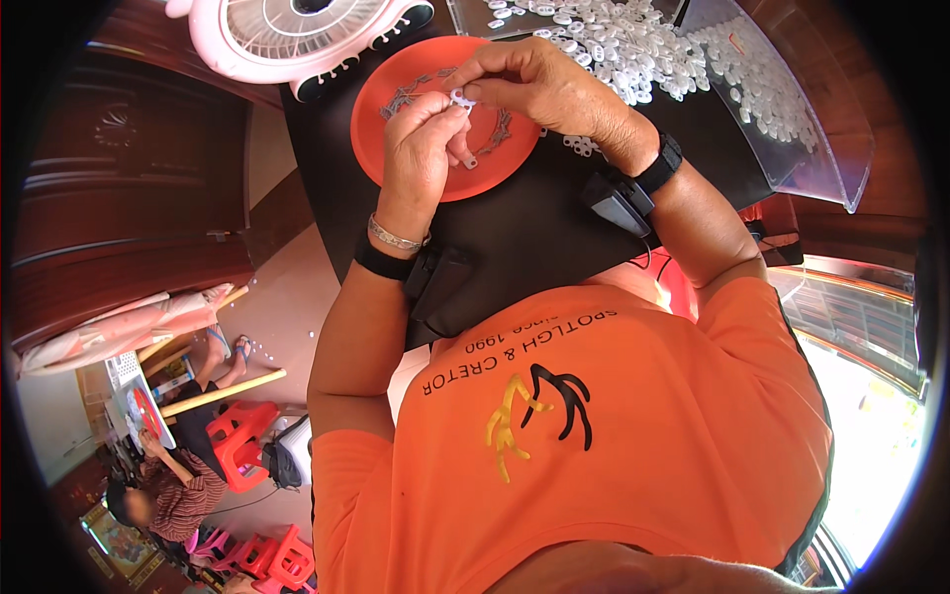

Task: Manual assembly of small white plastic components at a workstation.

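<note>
We note left hand [421,139] and right hand [542,91] both pinching a small white piece [461,99] above the red dish [370,148]; a loosened fingertip, we judge, could drop it among the grey pieces [400,100].

The wide fisheye head view looks steeply down from head height, straight edges bending toward its rim. The orange shirt [673,426] fills the lower middle at close range; the desk [554,233] lies near, upper centre; another person [188,500] appears farther off, lower left.
</note>
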`<move>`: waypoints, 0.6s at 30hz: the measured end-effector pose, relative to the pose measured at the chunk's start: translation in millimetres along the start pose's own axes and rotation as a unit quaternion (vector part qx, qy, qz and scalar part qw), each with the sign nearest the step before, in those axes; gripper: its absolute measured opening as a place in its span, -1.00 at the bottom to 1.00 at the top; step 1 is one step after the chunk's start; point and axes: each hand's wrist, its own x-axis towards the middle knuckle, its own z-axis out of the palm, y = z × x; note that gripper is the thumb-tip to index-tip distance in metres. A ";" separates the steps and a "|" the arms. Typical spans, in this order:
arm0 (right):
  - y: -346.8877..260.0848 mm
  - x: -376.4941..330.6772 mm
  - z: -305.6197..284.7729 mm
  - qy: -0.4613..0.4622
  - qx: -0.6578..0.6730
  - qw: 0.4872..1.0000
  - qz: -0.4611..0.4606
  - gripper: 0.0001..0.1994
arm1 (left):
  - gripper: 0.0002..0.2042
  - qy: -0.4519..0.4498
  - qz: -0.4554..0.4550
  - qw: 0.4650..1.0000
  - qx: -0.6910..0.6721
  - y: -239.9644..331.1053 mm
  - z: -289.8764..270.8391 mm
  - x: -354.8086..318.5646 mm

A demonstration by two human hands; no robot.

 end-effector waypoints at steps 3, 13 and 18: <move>-0.7 0.7 0.2 -0.011 0.014 1.000 0.013 -0.80 | -0.82 -0.001 -0.004 1.000 0.006 1.4 -1.2 -1.5; -8.2 -3.5 8.9 0.040 -0.188 0.976 -0.100 -0.65 | -0.79 0.026 -0.026 0.996 -0.083 -0.8 -2.2 -0.2; -9.8 -3.8 11.2 0.035 -0.221 0.969 -0.108 -0.62 | -0.79 0.045 -0.031 0.992 -0.113 -0.2 1.7 2.4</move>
